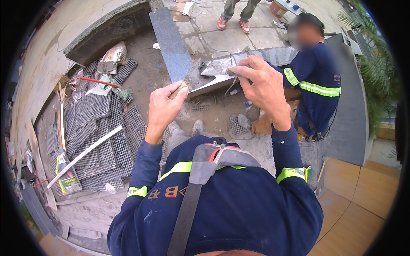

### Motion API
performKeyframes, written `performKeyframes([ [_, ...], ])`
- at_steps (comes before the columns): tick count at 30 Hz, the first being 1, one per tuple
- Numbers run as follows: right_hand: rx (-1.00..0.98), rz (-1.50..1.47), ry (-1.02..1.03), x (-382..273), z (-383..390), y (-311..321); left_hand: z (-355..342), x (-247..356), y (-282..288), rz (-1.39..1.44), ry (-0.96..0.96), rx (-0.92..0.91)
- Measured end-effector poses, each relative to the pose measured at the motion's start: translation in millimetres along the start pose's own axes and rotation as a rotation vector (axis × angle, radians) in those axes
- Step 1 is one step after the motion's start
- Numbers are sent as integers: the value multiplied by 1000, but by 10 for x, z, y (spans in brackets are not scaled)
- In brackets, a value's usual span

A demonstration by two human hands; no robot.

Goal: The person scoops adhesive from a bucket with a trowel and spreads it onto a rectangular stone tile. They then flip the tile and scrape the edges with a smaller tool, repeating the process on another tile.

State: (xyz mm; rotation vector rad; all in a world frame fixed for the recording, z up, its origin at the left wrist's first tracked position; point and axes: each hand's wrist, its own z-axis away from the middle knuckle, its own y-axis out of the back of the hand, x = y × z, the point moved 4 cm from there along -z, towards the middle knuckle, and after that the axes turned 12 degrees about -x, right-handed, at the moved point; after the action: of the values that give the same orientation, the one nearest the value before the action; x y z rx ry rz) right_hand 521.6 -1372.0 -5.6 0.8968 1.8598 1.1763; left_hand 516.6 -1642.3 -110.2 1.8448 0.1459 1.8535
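My left hand [164, 106] is closed round the wooden handle [178, 88] of a trowel. The trowel's pale metal blade [215, 82] points right, toward my other hand. Grey mortar-like material [217, 67] shows just beyond the blade; whether it rests on it I cannot tell. My right hand [265, 83] is raised at the right end of the blade, with fingers bent and thumb and fingertips pinched close together by the grey material. What they hold is too small to make out. Below and behind the trowel lies a long grey slab [213, 87].
A co-worker [318, 81] in a navy shirt crouches at right beside a dark slab [346, 115]. Black plastic grids [98, 136] are piled at left under a white strip [85, 155] and red rod [100, 82]. A stone plank [171, 45] leans ahead; another person's shoes [232, 24] stand beyond.
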Motion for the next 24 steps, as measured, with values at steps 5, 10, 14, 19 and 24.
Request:
performKeyframes([
  [5,1,-12,-12,-88,-14,-62,32,6,-1,25,57,-2],
  [10,10,-43,-15,-134,73,-276,94,-330,-43,135,144,-39],
  [14,-37,-75,-29,-39,86,-389,40,-415,-23,170,197,-53],
  [19,-114,-52,-36,4,13,-403,-29,-312,41,185,170,-80],
  [24,-72,-68,-32,13,-34,-355,-55,-322,26,258,173,-102],
])
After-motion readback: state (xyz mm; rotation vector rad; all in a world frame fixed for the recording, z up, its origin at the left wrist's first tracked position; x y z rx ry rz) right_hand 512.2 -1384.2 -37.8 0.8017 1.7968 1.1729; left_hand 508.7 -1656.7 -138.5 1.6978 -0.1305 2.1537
